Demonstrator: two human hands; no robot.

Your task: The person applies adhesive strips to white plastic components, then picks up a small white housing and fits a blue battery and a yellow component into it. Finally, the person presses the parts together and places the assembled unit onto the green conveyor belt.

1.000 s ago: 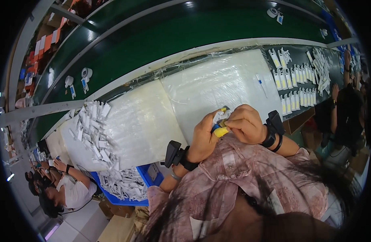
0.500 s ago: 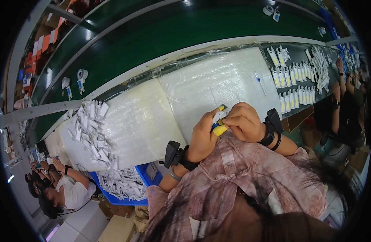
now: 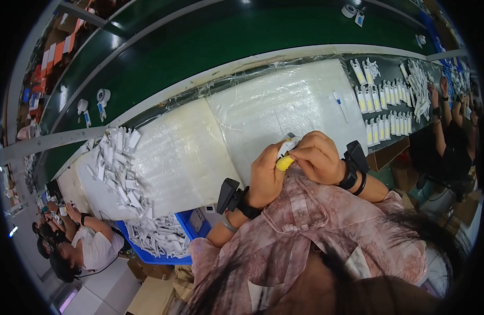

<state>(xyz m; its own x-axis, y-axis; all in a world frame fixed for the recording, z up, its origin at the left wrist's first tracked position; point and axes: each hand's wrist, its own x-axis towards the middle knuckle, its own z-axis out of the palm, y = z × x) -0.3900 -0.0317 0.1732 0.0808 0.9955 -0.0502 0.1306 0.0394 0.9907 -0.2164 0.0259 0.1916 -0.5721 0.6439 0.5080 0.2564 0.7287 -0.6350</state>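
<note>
Close in front of my body, above the near edge of the padded table, my two hands meet around a small white plastic part (image 3: 287, 147). My left hand (image 3: 266, 176) is closed on it, with a yellow cover (image 3: 284, 163) on the thumb. Against the part's right side my right hand (image 3: 320, 159) is pinched, fingertips bent inward. What lies between those right fingertips is hidden. Both wrists wear black bands with dark boxy devices.
White foamy sheets (image 3: 273, 110) cover the table, with a pen (image 3: 338, 102) on them. Loose white parts (image 3: 116, 168) lie left, above a filled blue bin (image 3: 187, 228). Rows of white-and-yellow pieces (image 3: 378, 100) stand right. A green conveyor (image 3: 215, 47) runs behind. Co-workers sit at both sides.
My left hand has turned slightly, and its yellow-covered thumb has shifted up and left over the part. A brownish bit seen between my fingertips is now hidden. A co-worker's hand at right reaches toward the pile.
</note>
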